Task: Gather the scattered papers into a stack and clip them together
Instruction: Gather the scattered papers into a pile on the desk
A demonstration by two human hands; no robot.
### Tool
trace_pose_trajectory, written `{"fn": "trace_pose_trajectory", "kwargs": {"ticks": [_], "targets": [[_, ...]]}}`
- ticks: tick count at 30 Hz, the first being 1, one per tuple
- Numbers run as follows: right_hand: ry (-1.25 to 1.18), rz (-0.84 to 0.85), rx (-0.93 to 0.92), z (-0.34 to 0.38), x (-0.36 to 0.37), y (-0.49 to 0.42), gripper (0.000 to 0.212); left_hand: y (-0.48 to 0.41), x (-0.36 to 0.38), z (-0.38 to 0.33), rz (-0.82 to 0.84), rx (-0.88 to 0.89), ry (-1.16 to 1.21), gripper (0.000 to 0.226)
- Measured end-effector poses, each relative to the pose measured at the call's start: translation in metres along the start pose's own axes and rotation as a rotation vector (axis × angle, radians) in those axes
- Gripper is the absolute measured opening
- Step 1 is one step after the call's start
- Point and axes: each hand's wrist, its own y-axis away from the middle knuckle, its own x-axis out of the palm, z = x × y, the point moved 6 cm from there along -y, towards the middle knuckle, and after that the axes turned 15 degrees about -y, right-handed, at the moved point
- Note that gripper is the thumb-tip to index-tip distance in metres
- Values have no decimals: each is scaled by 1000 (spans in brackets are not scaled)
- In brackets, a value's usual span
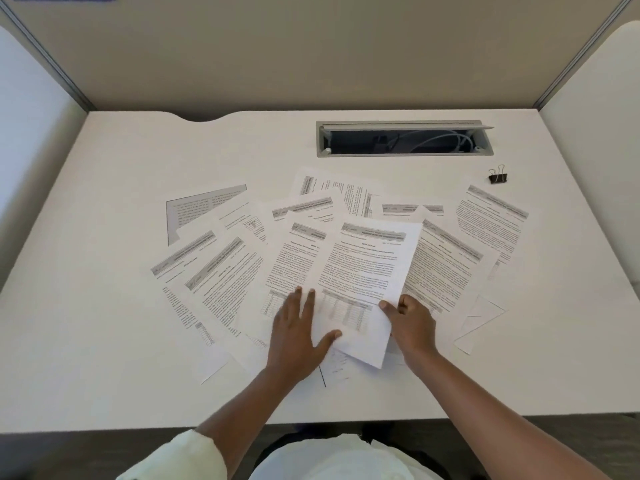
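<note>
view: head cam only, looking down over the desk.
papers: printed sheets fanned across mid-desk, overlapping at mixed angles. the far-left one shows a grey back or a fold, can't tell which. not a stack yet.
top sheet: centre of the fan, lying over its neighbours. its near end looks raised off the pile.
left hand: flat, palm down, fingers straight and spread on the sheets just left of the top sheet, thumb touching its lower-left edge. reads as a hold-down so the pile doesn't slide while the other hand works.
right hand: fingers curled, thumb on top and fingers under the top sheet's lower-right edge, pinching it. an edge grip likely gives control to drag or square the sheet.
binder clip: black, alone at the far right of the desk, well apart from both hands, just beyond the rightmost sheet. untouched, probably parked for the last step.
cable slot: open, behind the papers, cables inside. not involved.
step: my read is early gathering, with the centre sheets as the seed of the stack.
left to do: pull in the outer sheets from both sides, square the edges, clip.
risk: thin sheets slip over each other, and the far-left and far-right outliers are easy to miss.
</note>
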Motion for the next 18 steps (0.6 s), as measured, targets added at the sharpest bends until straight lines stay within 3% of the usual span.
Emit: {"fn": "trace_pose_trajectory", "kwargs": {"ticks": [3, 7, 18], "targets": [[-65, 7, 67, -12, -9, -6, 17, 3, -15, 45, -51, -290, -6, 94], [-157, 29, 146, -21, -11, -5, 9, 0, -22, 84, 38, -535, 7, 90], [-160, 87, 203, -24, 8, -3, 4, -15, -19, 106, 39, -556, 87, 95]]}}
